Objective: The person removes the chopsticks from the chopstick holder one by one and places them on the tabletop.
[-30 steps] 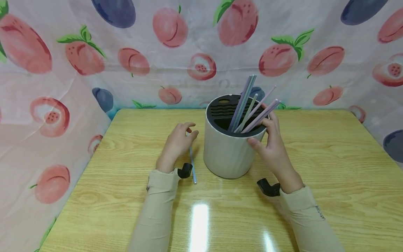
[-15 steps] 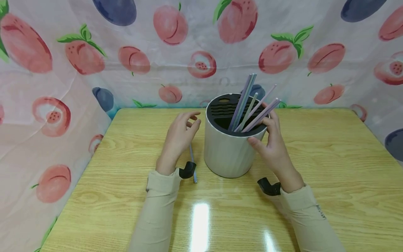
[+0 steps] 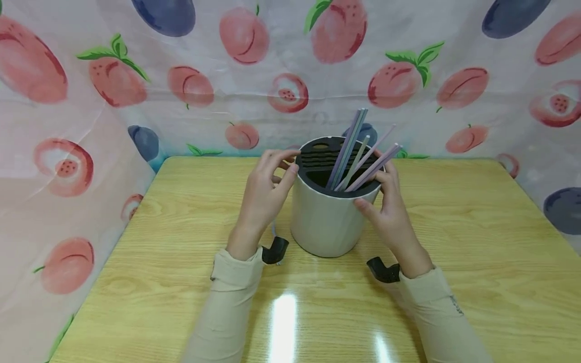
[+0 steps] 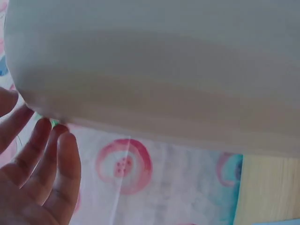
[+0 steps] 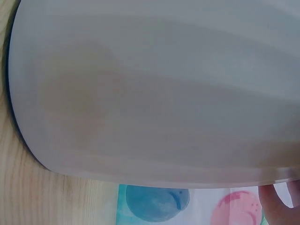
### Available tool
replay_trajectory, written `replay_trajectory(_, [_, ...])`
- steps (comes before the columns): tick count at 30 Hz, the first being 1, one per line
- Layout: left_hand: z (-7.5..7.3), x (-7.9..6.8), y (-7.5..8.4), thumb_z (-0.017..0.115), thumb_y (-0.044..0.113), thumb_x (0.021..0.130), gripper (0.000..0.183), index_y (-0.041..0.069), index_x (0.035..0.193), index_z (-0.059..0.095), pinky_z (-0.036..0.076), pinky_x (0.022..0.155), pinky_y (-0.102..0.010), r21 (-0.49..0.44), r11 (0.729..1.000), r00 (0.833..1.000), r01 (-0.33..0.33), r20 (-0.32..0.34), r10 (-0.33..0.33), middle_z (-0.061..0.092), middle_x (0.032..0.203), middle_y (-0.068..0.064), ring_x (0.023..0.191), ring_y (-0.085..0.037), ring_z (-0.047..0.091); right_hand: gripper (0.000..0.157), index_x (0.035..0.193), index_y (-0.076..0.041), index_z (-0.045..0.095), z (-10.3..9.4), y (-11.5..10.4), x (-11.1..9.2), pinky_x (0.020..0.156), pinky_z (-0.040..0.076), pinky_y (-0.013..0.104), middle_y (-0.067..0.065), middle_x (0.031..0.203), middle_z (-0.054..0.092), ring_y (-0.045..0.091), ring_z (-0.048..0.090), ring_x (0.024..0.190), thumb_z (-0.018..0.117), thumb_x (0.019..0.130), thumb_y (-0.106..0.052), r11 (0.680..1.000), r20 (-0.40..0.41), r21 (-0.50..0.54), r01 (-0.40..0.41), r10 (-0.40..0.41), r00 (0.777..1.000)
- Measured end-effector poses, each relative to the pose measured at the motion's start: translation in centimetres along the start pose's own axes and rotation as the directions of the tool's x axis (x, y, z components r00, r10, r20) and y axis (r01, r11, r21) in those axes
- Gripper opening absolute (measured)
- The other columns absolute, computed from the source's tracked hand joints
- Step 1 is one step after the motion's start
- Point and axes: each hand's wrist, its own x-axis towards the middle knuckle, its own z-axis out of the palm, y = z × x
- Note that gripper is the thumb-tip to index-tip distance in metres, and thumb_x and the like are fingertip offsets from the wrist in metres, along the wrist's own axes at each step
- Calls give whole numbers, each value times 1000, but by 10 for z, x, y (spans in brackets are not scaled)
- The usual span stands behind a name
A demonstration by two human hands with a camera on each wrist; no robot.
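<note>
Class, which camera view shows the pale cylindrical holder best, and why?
The head view: the holder appears from black top to base. Each wrist view shows only a cropped close-up of its side.

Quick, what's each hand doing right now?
Left hand: at the left side of the white utensil holder; whether gripping, cannot tell.
Right hand: holding the white utensil holder's right side.
</note>
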Motion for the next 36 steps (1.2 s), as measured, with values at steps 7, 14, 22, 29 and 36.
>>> replay_trajectory(7, [7,2,17,56,24,88,32,8,116,57,41,82,-27,91,980,982,-179,-40,183,54,111,-3,99,-18,46,61,118,5,39,0,2,1,97,17,59,12,145,13,28,10,132,57,84,-43,1000,2,-15,20,-20,1000])
replay_trajectory(14, [22,2,27,53,35,89,42,11,123,51,30,95,-30,198,955,975,-219,67,210,55,116,1,109,-17,43,59,118,5,39,-2,6,1,97,18,58,9,145,13,20,10,133,58,85,-40,1000,0,-10,15,-15,1000])
replay_trajectory(22, [36,-2,37,51,39,89,49,14,130,44,20,102,-45,249,945,975,-213,117,189,57,115,5,115,-14,41,61,116,4,39,-4,10,3,96,20,58,10,145,12,21,10,133,55,84,-46,998,2,-18,54,-54,999])
replay_trajectory(29, [41,-4,45,50,36,90,42,14,125,51,7,105,-49,295,928,972,-227,130,197,58,112,3,114,-14,41,60,115,2,39,-6,20,5,98,16,58,4,146,9,20,8,134,53,84,-48,998,15,-19,53,-53,998])
replay_trajectory(36, [43,-2,44,50,34,90,30,13,106,63,9,105,-49,295,926,970,-236,119,210,61,107,1,114,-15,43,59,115,3,39,-8,14,8,94,21,58,10,145,12,22,9,133,55,84,-44,999,16,3,34,-35,999])
